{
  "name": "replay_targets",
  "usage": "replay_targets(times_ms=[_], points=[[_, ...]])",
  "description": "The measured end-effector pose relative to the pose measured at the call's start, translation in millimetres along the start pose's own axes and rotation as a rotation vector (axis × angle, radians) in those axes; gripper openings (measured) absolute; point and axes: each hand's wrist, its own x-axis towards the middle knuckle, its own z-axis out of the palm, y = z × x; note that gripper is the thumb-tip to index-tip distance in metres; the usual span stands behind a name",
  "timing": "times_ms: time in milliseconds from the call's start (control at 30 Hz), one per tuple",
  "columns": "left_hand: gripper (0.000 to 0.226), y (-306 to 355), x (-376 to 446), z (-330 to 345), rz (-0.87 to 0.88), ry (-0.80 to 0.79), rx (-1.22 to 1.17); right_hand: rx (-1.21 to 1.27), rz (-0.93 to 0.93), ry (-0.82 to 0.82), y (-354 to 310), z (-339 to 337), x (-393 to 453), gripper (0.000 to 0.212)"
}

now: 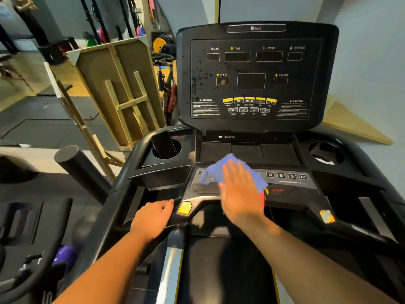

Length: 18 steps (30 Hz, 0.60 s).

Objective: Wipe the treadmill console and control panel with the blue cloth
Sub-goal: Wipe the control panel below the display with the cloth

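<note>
Left hand curled round black handrail. Right hand flat, fingers spread, pressing crumpled blue cloth onto glossy control panel. Dark phone upright in left cupholder.

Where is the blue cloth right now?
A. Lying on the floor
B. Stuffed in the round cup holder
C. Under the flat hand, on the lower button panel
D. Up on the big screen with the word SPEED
C: the right hand lies flat on the blue cloth, pressing it onto the lower button panel, below the big screen.
</note>
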Motion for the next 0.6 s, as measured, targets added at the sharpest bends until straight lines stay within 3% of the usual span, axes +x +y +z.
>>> replay_targets(times_ms=[133,233,333,500,600], points=[[0.045,-2,0,1,-0.009,0.013,-0.047,-0.044,0.123,0.003,9,2,-31,0.056],[0.045,-1,-1,0,-0.004,0.013,-0.041,-0.017,-0.108,-0.113,-31,4,-28,0.061],[0.045,-1,0,0,0.010,0.013,-0.013,0.005,-0.273,-0.116,-53,-10,3,0.060],[0.045,0,-1,0,-0.006,0.005,-0.046,0.044,0.029,-0.120,-13,-19,15,0.058],[0.046,-1,-2,0,-0.015,0.012,-0.073,-0.026,0.053,-0.032,-13,-9,-16,0.059]])
